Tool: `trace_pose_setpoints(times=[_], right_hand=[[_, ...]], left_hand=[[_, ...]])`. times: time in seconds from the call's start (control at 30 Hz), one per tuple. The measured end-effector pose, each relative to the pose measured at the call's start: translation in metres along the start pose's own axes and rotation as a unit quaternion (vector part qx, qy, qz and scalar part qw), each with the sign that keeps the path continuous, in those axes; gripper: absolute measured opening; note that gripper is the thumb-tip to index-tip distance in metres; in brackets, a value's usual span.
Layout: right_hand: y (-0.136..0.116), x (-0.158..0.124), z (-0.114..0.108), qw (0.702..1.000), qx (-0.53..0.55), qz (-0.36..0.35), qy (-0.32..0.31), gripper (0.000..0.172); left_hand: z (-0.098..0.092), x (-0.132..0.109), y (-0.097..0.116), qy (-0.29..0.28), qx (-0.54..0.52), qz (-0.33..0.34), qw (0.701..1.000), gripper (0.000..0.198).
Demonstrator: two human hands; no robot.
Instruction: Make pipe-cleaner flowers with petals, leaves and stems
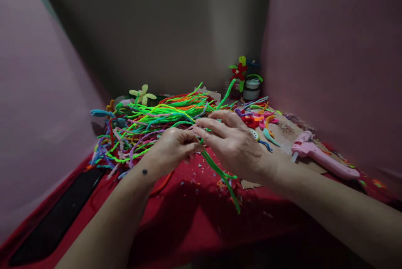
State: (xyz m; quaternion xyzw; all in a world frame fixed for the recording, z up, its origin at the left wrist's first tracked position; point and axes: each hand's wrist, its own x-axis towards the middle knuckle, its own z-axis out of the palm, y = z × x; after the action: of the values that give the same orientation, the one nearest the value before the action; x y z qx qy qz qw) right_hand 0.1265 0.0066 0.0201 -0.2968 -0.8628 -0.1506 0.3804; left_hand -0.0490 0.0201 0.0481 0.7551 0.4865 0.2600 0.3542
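From my end of the feed, I find a flat black object [56,216] lying aslant at the far left of the red-covered worktop [194,206]. Next comes a heap of coloured pipe cleaners [160,120], loose and, I judge, mostly unworked, with a pale yellow flower [143,94] behind it that looks finished. At the middle, my left hand [180,145] pinches a few green stems [216,166] between thumb and forefinger, above the worktop in front of the heap. They are gathered at the pinch but loose below, so I take the joining as only partly done, with the free ends left to deal with. Their long axis slopes down and rightward, toward me, the tips splitting apart. My right hand [234,141] has its fingers extended close together, tips near that pinch; its thumb is hidden, so I cannot tell whether it grips. Farther right, a red flower [239,71] rises at the back, and a pink glue gun [323,156] lies aside, untouched.
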Motion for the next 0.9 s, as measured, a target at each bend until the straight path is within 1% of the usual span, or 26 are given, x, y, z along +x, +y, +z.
trace_pose_setpoints(times=[0.03, 0.07, 0.1, 0.13, 0.17, 0.2, 0.27, 0.33, 0.43, 0.47, 0.5, 0.6, 0.67, 0.73, 0.77, 0.8, 0.9], right_hand=[[0.002, 0.0, 0.001, 1.0, -0.009, -0.024, -0.01, 0.023], [0.003, 0.0, 0.002, 0.999, -0.01, -0.026, -0.021, 0.022], [0.004, 0.0, 0.003, 1.0, -0.002, -0.007, -0.026, 0.022], [0.004, -0.001, 0.005, 0.999, 0.018, 0.032, -0.032, 0.022], [0.003, -0.001, 0.006, 0.994, 0.051, 0.086, -0.037, 0.022], [0.002, -0.002, 0.007, 0.984, 0.097, 0.145, -0.045, 0.022], [-0.001, -0.001, 0.006, 0.944, 0.21, 0.244, -0.067, 0.021], [-0.005, 0.002, 0.003, 0.893, 0.324, 0.303, -0.078, 0.024], [-0.01, 0.006, -0.002, 0.795, 0.478, 0.364, -0.083, 0.027], [-0.01, 0.007, -0.002, 0.766, 0.51, 0.381, -0.086, 0.026], [-0.01, 0.007, -0.001, 0.746, 0.528, 0.396, -0.088, 0.025], [-0.007, 0.005, 0.007, 0.716, 0.556, 0.417, -0.072, 0.017], [-0.003, 0.001, 0.014, 0.665, 0.611, 0.425, -0.054, 0.012], [0.0, -0.003, 0.019, 0.616, 0.651, 0.44, -0.053, 0.011], [0.001, -0.004, 0.02, 0.602, 0.661, 0.445, -0.055, 0.013], [0.001, -0.005, 0.02, 0.594, 0.666, 0.447, -0.058, 0.014], [0.0, -0.006, 0.017, 0.599, 0.667, 0.439, -0.061, 0.016]], left_hand=[[0.0, -0.001, 0.0, -0.005, -0.001, 0.001, 1.0, 0.013], [-0.001, -0.002, 0.0, -0.006, -0.007, -0.001, 1.0, 0.012], [-0.001, -0.003, 0.0, -0.006, -0.015, -0.004, 1.0, 0.013], [-0.001, -0.003, 0.001, -0.005, -0.023, -0.004, 1.0, 0.014], [-0.002, -0.004, 0.001, -0.004, -0.03, -0.002, 1.0, 0.015], [-0.002, -0.004, 0.001, -0.004, -0.036, 0.003, 0.999, 0.015], [-0.001, -0.003, 0.001, -0.002, -0.052, 0.009, 0.999, 0.015], [0.001, -0.002, 0.001, 0.013, -0.074, 0.008, 0.997, 0.014], [0.003, -0.001, 0.002, 0.049, -0.092, 0.005, 0.994, 0.015], [0.005, -0.001, 0.002, 0.058, -0.097, 0.007, 0.994, 0.014], [0.006, -0.002, 0.002, 0.064, -0.107, 0.01, 0.992, 0.014], [0.011, -0.002, 0.002, 0.076, -0.164, 0.019, 0.983, 0.011], [0.014, -0.002, 0.001, 0.085, -0.197, 0.022, 0.977, 0.01], [0.014, -0.001, 0.001, 0.084, -0.208, 0.022, 0.974, 0.009], [0.014, -0.001, 0.001, 0.076, -0.208, 0.018, 0.975, 0.009], [0.012, -0.001, 0.0, 0.061, -0.206, 0.012, 0.976, 0.009], [0.006, 0.0, -0.001, 0.014, -0.196, -0.004, 0.981, 0.012]])
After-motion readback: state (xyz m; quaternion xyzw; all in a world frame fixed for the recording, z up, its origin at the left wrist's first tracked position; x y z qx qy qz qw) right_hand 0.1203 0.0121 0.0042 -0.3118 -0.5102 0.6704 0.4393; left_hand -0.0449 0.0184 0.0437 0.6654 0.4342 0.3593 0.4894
